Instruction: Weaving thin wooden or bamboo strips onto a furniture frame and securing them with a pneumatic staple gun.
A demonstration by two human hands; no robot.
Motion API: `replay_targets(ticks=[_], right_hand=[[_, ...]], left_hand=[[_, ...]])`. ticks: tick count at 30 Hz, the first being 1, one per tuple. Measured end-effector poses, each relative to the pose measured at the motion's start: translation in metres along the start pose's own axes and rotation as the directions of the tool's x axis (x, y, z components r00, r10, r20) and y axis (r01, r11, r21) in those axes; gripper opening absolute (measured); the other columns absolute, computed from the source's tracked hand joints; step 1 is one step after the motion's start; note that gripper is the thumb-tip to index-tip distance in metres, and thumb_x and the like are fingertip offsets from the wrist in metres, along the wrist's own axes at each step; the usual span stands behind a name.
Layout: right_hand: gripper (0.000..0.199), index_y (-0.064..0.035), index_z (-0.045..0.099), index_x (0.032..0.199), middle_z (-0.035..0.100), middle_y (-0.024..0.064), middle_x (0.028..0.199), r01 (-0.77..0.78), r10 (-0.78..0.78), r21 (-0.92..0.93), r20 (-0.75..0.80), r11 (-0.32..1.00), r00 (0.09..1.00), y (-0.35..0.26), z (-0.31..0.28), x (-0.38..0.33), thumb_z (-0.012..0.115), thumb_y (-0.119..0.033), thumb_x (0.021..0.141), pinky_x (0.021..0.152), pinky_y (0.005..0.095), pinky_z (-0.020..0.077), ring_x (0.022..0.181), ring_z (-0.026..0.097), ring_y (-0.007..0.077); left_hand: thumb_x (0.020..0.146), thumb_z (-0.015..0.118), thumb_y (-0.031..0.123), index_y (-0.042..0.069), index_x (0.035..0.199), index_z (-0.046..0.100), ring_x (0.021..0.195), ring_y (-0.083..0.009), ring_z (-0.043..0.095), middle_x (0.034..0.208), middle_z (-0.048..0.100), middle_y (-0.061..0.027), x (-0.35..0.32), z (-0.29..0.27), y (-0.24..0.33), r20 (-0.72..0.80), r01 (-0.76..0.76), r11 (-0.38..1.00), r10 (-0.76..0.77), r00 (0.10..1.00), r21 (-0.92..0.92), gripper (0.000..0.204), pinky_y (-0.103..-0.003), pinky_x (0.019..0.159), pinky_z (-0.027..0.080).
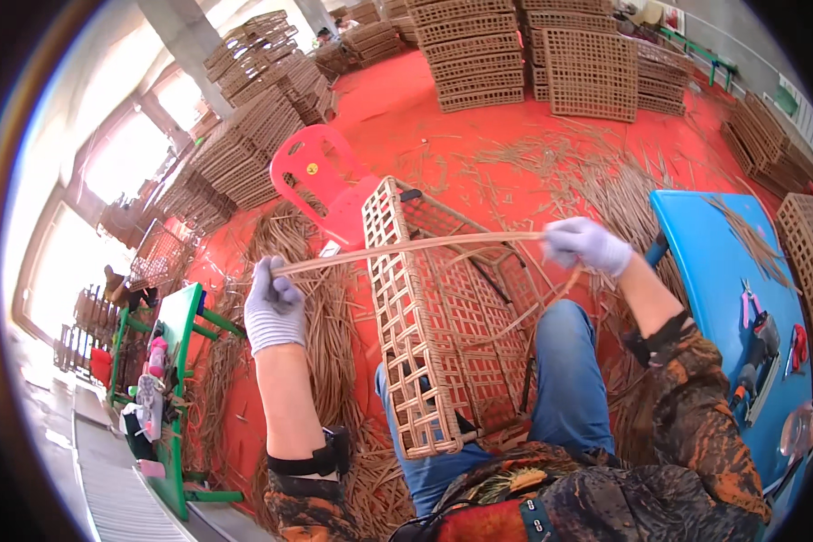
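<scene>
A flat tan weaving strip (425, 244) is stretched between my two gloved hands, above a woven basket frame. My left hand (275, 303) pinches the strip's left end, its fingers curled. At the other end my right hand (589, 246) is closed around the strip. The rectangular basket frame (397, 316) stands between my knees, with an open lattice side and dark metal rods showing inside it. Loose strips hang from its right part, below my right hand. Whether the held strip joins the basket cannot be made out.
A pink plastic chair (325, 172) stands just beyond the basket. On the right, a blue table (709, 235) bears pliers (747, 303) and other tools. A green-framed stand (190, 316) is at the left. Loose strips (316, 361) cover the red floor; stacked woven baskets (474, 54) stand behind.
</scene>
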State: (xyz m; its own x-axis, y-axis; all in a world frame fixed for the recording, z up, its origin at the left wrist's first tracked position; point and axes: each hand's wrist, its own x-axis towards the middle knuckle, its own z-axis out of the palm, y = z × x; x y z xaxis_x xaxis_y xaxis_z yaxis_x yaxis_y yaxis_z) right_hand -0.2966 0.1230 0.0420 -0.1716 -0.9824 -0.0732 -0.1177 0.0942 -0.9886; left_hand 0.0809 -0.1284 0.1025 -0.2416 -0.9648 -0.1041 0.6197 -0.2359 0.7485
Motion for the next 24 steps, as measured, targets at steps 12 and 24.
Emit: replay_targets(ticks=[12,24], right_hand=[[0.046,-0.0039,0.072,0.086,0.067,0.0198,0.098,-0.778,0.198,-0.456,-0.794,0.432,0.575,0.261,-0.216,-0.111,0.048,-0.042,0.089,0.088,0.043,0.0471,0.097,0.062,0.0373],[0.033,-0.0018,0.064,0.116,0.069,0.0127,0.108,0.311,-0.334,-0.247,-0.055,0.918,0.941,-0.009,0.05,0.043,0.049,-0.026,0.097,0.088,0.0313,0.0513,0.097,0.067,0.0184]], left_hand=[[0.094,0.062,0.027,0.01,0.102,0.063,0.06,-0.007,0.054,0.092,0.068,-0.0017,0.013,-0.103,0.038,-0.276,-0.193,0.98,0.2,0.94,0.053,0.018,-0.019,0.046,0.041],[0.092,0.064,0.015,-0.004,0.098,0.069,0.054,-0.0063,0.053,0.076,0.068,-0.0065,-0.092,0.02,-0.094,0.051,-0.162,0.891,0.155,0.987,0.424,0.02,-0.019,0.05,0.041]])
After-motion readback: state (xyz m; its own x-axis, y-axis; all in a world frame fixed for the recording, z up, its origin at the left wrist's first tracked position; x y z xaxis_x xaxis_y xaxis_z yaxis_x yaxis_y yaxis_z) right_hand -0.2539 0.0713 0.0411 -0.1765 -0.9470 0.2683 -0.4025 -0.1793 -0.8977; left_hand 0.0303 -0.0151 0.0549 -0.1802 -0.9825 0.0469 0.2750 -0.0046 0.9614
